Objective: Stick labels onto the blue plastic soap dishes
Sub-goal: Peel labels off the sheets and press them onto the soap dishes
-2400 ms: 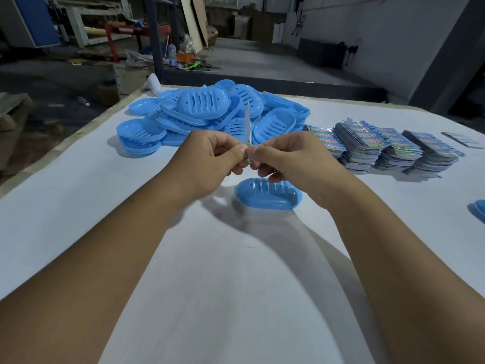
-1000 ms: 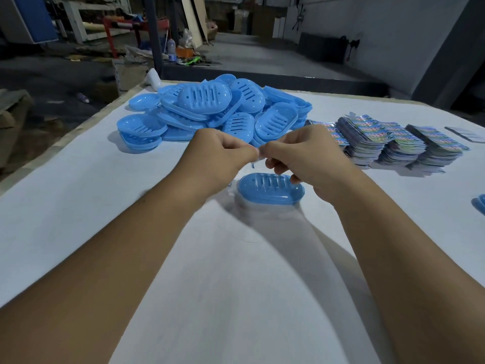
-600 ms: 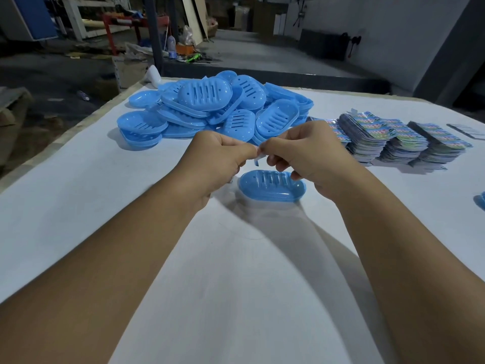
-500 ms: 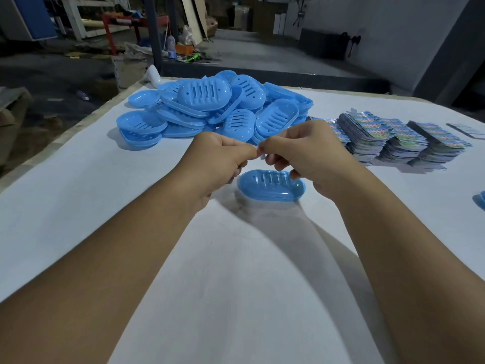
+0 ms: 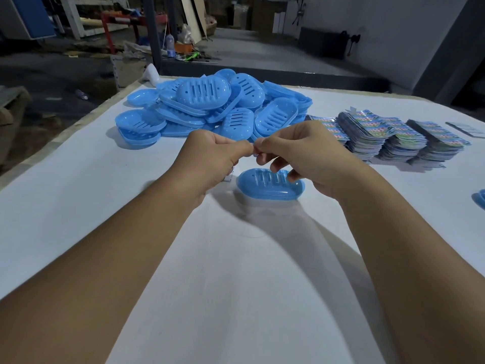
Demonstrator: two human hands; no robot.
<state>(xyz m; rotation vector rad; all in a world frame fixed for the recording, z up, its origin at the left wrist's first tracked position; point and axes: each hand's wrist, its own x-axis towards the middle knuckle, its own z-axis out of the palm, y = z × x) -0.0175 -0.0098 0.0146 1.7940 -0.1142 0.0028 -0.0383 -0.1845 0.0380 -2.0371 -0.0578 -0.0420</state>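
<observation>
Above the table: your two hands meet in the air over the white table (image 5: 78, 206), fingertips touching fingertips.
Left hand: your left hand (image 5: 210, 156) has its fingers curled in, thumb and forefinger pinched together at the meeting point; a small pale scrap shows below its heel, too little of it to tell what it is.
Right hand: your right hand (image 5: 296, 151) pinches with thumb and forefinger against the left, while its other fingers (image 5: 275, 166) hang loosely curled, spread a little apart.
Label: a sliver of the label (image 5: 255, 154) peeks out just below the pinch, held between both hands; most of it is hidden by your fingertips, so you cannot tell how far it is peeled.
Soap dish: the single blue soap dish (image 5: 270, 187) lies on the table directly under your right hand, slotted face showing; the lowest curled finger overlaps its far right edge, and whether it touches cannot be told.
Dish pile: the heap of blue soap dishes (image 5: 210, 109) sits beyond your hands, toward the far left of the table, well apart from the single dish.
Label stacks: the stacks of printed labels (image 5: 393, 137) stand in a row at the far right, beside the heap.
Right edge: part of another blue dish (image 5: 480, 200) shows at the frame's border.
</observation>
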